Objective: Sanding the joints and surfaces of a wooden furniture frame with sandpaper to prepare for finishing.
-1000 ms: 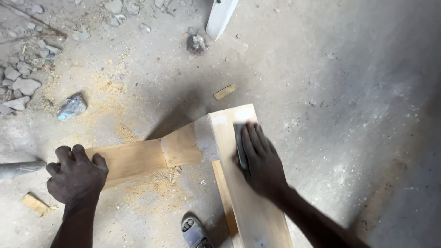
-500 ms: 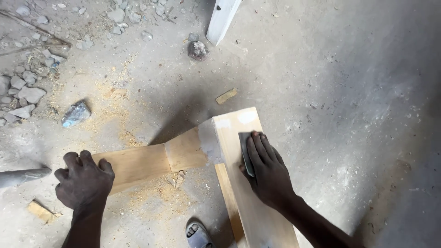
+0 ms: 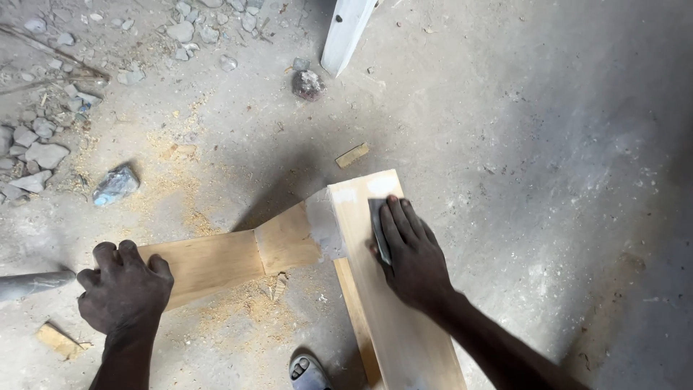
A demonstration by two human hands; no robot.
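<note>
Two hands are at work on one wooden frame. The right hand (image 3: 410,254) lies flat, fingers straight and close together, pressing one dark sanding pad (image 3: 376,227) onto the top face of the pale plank (image 3: 390,318); the pad shows only as a dark strip just left of the fingers. The left hand (image 3: 124,289) is curled shut over the outer end of the angled wooden brace (image 3: 216,260), knuckles up. That brace runs from the left hand toward the right hand and meets the plank's side at a grey patch of filler (image 3: 323,224), just left of the pad.

On the concrete floor (image 3: 541,144), one small wood offcut (image 3: 352,154) lies beyond the right hand, and a second offcut (image 3: 56,339) lies just left of the left hand. One grey pipe end (image 3: 32,283) reaches in beside the left hand. One bluish stone (image 3: 114,185) sits beyond the left hand, a darker stone (image 3: 307,84) lies further off by one white post (image 3: 346,32), and loose rubble fills the far left corner. One sandal toe (image 3: 309,372) shows between the two forearms, with sawdust (image 3: 245,303) under the brace.

Against half a second ago, the right hand and pad have slid a little toward the plank's far end; the left hand keeps the same grip on the brace.
</note>
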